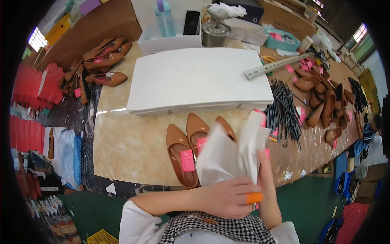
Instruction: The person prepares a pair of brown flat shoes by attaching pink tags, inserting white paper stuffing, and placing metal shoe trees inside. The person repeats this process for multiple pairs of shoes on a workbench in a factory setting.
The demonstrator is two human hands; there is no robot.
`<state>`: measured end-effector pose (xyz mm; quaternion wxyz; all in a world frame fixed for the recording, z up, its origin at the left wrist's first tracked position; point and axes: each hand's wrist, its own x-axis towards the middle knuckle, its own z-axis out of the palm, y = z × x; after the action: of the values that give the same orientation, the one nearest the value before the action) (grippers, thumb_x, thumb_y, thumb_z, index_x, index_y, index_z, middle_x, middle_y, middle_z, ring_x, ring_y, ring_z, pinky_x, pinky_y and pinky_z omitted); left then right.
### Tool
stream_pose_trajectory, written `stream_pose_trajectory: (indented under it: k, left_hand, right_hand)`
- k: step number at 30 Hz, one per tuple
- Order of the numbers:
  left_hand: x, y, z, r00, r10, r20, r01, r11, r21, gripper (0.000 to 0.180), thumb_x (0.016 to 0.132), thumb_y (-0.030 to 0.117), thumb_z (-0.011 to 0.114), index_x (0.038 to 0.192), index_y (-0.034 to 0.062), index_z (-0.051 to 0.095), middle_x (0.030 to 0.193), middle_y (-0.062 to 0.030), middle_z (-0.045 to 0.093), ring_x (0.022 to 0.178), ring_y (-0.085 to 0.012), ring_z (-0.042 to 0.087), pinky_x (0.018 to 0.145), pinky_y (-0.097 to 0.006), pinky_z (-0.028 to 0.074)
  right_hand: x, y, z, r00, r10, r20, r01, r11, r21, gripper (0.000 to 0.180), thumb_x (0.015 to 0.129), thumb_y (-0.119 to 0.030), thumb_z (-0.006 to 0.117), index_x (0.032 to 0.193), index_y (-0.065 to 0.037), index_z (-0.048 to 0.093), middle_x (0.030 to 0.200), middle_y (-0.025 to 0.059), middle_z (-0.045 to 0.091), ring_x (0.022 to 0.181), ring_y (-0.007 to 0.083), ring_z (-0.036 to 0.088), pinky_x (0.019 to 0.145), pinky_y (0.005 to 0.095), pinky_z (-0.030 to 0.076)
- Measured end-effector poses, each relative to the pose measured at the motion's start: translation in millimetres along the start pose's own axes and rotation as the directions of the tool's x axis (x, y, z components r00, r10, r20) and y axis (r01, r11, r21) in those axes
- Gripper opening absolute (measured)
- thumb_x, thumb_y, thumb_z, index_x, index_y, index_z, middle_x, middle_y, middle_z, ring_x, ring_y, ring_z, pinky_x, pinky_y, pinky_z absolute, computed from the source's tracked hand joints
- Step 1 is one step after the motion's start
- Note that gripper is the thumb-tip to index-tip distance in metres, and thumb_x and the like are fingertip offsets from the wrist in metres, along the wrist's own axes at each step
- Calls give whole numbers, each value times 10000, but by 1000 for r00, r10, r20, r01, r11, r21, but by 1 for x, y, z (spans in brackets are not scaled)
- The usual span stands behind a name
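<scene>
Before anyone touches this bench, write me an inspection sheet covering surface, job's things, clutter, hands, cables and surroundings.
Surface: table, marbled in the middle, brown toward the right; a white stack lies on it.
Job's things: white paper, bent and partly blurred; behind it, brown shoes with pink tags.
Clutter: black rods, ruler, phone, bottle, shoe pile at right.
Hands: left hand, one finger covered in orange, and right hand both hold the paper.
Cables: nothing seen.
Surroundings: green floor, red stacks at left, another person at far right.
</scene>
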<state>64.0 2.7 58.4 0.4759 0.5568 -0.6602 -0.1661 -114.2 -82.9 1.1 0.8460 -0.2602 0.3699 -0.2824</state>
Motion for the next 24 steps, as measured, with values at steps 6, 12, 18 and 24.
stream_pose_trajectory:
  k: [6,12,18,24]
  left_hand:
    - [-67,-17,12,964,195,-179,-119,923,366,190,843,199,723,996,95,680,1070,-101,671,870,-273,676,649,-327,528]
    - [-37,-45,31,837,-544,-59,309,559,-769,426,981,218,569,1365,46,505,1213,-47,619,1087,-172,609,915,-321,497]
    - [-48,-43,69,944,-281,173,153,836,526,641,952,503,524,1298,-33,585,1262,-243,610,1197,-388,572,1092,-532,374]
    - [-75,-14,101,912,-284,297,57,803,593,756,850,552,629,1186,-125,613,1166,-267,633,1170,-373,566,1137,-495,292]
  right_hand:
    - [-7,0,16,903,141,407,168,754,-635,537,896,-140,691,1381,4,509,1364,103,564,1251,233,555,1041,368,455]
    - [-13,-4,56,719,-342,605,664,82,-743,677,779,-63,769,1400,-12,505,1416,198,524,1281,289,551,1054,387,452]
    - [59,-38,-3,974,-222,52,222,872,-435,311,887,-40,601,1190,18,641,1046,131,704,917,225,707,780,330,581]
    - [92,38,7,701,-175,692,489,-589,-644,396,677,-14,724,1064,14,641,955,129,543,932,330,613,800,418,522]
